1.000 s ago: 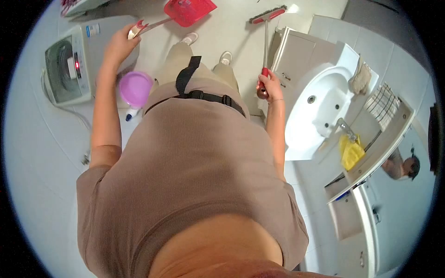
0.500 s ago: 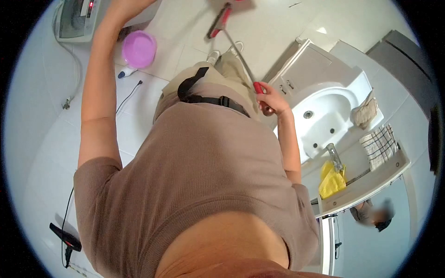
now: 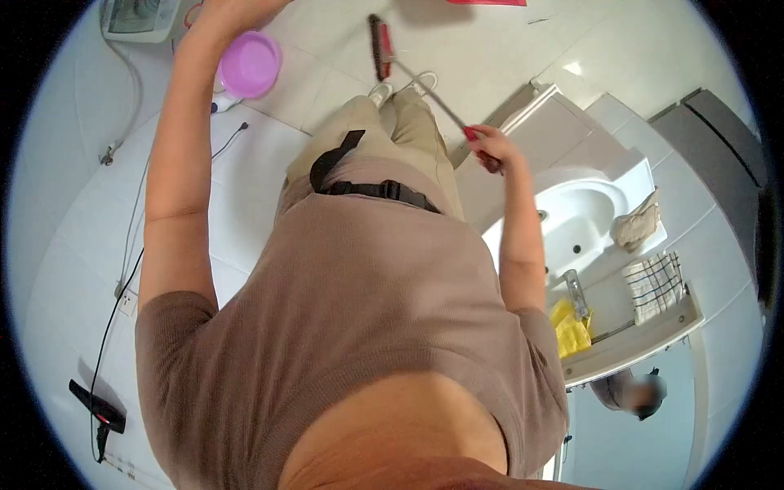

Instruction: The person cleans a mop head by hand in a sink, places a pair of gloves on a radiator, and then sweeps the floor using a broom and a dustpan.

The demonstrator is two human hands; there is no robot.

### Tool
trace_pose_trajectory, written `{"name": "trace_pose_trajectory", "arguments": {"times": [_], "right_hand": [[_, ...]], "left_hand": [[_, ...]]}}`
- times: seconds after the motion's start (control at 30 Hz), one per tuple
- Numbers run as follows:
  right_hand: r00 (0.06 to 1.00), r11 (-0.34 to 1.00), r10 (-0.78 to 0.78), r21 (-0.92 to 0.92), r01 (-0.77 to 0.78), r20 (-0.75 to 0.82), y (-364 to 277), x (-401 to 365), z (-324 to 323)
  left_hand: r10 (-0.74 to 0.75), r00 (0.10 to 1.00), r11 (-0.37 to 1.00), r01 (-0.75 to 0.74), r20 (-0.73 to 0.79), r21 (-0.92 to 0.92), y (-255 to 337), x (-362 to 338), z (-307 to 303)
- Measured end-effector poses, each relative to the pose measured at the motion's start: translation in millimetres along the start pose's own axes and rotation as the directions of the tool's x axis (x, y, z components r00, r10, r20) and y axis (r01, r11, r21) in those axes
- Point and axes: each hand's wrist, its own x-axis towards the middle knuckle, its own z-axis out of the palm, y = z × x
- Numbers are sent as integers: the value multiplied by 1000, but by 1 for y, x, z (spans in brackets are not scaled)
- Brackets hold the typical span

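Note:
My right hand (image 3: 500,150) is closed around the red grip of a broom (image 3: 427,89). The broom's thin metal stick slants down to a red head with dark bristles, which is on the floor just beyond my feet. My left arm reaches forward, and my left hand (image 3: 241,11) is cut off by the upper edge of the view, so its fingers are hidden. Below that hand, a purple basin (image 3: 251,64) stands close to my forearm. Part of a flat red object (image 3: 488,2) shows at the top edge; its kind is not clear.
A white washbasin (image 3: 580,216) on a cabinet (image 3: 549,131) is close on my right, with cloths and a yellow bag (image 3: 569,328) around it. A washing machine (image 3: 139,18) stands at far left. A hair dryer (image 3: 98,408) hangs on the left wall.
My right hand has moved forward and slightly right with the broom, whose head now lies more to the left and upright in view. More of the red object shows at the top.

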Motion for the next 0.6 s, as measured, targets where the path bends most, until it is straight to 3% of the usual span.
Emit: {"name": "trace_pose_trajectory", "arguments": {"times": [0.03, 0.07, 0.1, 0.17, 0.27, 0.5, 0.53, 0.6], "right_hand": [[997, 995, -65, -76, 61, -50, 8, -4, -24], [997, 995, -27, -97, 20, -75, -9, -21, -16], [989, 995, -49, -89, 37, -138, 3, -22, -61], [987, 997, -32, -76, 20, -156, -10, -34, -70], [942, 999, -43, 16, 52, -332, -15, -32, -85], [914, 981, -140, 72, 180, -380, -48, -36, 26], [942, 969, -131, 159, 187, -310, -51, -39, 47], [964, 931, -119, 311, 192, -238, -74, -41, 76]], "left_hand": [[17, 1000, 1000, -17, 7, -25, -3, -2, -6], [41, 999, 998, -40, 17, -48, -4, -2, -9], [24, 1000, 999, -23, 15, -48, -8, -4, -14], [157, 987, 975, -161, -41, -152, -13, -1, -21], [123, 992, 965, -126, -26, -229, -18, 6, -33], [169, 985, 926, -145, 41, -350, -53, 39, -70], [236, 972, 878, -216, -8, -426, -63, 45, -72], [224, 975, 885, -196, 17, -422, -79, 55, -83]]}}
